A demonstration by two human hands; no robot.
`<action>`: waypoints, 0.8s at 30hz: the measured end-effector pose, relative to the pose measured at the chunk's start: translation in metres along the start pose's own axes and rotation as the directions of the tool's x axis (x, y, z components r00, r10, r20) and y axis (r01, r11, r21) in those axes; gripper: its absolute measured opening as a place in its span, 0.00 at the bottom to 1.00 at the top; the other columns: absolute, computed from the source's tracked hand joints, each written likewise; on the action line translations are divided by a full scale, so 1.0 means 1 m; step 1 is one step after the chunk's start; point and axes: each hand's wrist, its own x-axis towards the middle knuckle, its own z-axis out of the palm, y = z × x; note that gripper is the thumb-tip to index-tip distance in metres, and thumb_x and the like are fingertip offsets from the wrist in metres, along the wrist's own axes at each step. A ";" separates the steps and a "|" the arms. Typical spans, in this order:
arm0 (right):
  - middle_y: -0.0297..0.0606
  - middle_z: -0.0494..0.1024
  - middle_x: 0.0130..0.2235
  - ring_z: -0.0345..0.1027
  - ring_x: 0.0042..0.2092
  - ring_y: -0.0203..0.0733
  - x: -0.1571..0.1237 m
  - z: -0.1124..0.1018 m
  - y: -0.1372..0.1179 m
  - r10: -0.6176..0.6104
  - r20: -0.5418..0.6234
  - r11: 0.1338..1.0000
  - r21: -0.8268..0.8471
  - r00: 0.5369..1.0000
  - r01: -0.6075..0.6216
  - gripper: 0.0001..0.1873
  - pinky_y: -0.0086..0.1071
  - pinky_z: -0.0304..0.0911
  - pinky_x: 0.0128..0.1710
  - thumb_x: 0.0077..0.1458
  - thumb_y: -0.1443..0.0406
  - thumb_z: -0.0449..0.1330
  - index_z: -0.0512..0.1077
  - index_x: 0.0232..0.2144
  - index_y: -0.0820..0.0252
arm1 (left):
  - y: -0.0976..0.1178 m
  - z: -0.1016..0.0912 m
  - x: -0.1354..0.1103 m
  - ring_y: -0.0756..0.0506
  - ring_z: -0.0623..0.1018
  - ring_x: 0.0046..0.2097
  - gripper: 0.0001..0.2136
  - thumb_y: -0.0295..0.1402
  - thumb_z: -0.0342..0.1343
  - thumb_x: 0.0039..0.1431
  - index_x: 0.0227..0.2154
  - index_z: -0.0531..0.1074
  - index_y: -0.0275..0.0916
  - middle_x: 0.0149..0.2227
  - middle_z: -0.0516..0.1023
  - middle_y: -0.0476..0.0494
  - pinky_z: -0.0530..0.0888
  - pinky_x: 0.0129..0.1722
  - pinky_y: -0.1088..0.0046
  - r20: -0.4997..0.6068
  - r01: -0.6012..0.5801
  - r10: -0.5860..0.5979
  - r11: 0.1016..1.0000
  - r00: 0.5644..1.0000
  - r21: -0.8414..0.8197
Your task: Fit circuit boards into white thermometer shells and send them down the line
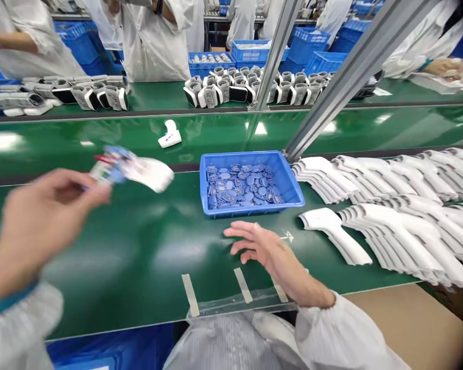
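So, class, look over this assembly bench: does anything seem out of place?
One white pistol-shaped casing lies alone on the green belt, apart from the rows of devices beyond it, so it looks stray.

Table point(111, 303): smooth green sheeting, glossy, lights reflecting in pale patches. Tray point(250, 155): blue plastic, smooth, faint sheen. Discs point(241, 187) in the tray: blue, probably moulded plastic, shiny printed faces. Stacked housings point(405, 241): white plastic, smooth, matt to satin. Piece point(150, 174) in the left hand point(42, 221): white and blue, too blurred to judge finish. Rail point(355, 77): extruded aluminium, dull satin grey. Strip point(239, 303) at table edge: clear plastic, glossy. Tape point(190, 295) on the strip: pale, matt, paper-like. Sleeve point(343, 331): white cloth, soft, gathered at the cuff. Garment point(231, 344) beneath: pale, finely striped cloth.
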 end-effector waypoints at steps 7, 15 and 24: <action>0.30 0.71 0.21 0.59 0.22 0.31 -0.025 0.002 0.008 0.191 0.109 0.962 -0.218 0.976 -0.164 0.26 0.26 0.57 0.23 0.59 0.43 0.58 0.73 0.38 0.61 | 0.067 0.098 -0.159 0.45 0.78 0.42 0.03 0.34 0.57 0.61 0.36 0.72 0.42 0.44 0.79 0.46 0.75 0.43 0.69 0.446 0.028 0.080 0.973 0.891 -0.231; 0.32 0.71 0.29 0.63 0.30 0.34 -0.061 -0.016 0.018 -0.040 0.130 0.862 -0.496 0.991 0.100 0.21 0.28 0.58 0.28 0.65 0.50 0.53 0.75 0.34 0.59 | 0.076 0.127 -0.162 0.42 0.79 0.44 0.13 0.41 0.58 0.62 0.44 0.74 0.38 0.43 0.81 0.40 0.73 0.44 0.66 0.757 0.403 0.066 0.815 0.650 -0.417; 0.36 0.77 0.40 0.69 0.42 0.41 -0.052 -0.022 0.006 -0.399 -0.034 0.546 -0.812 0.916 0.208 0.13 0.37 0.63 0.44 0.65 0.56 0.56 0.77 0.36 0.53 | 0.091 0.134 -0.170 0.45 0.78 0.42 0.06 0.34 0.59 0.62 0.40 0.73 0.40 0.39 0.80 0.45 0.72 0.42 0.70 0.672 0.306 0.076 0.848 0.736 -0.432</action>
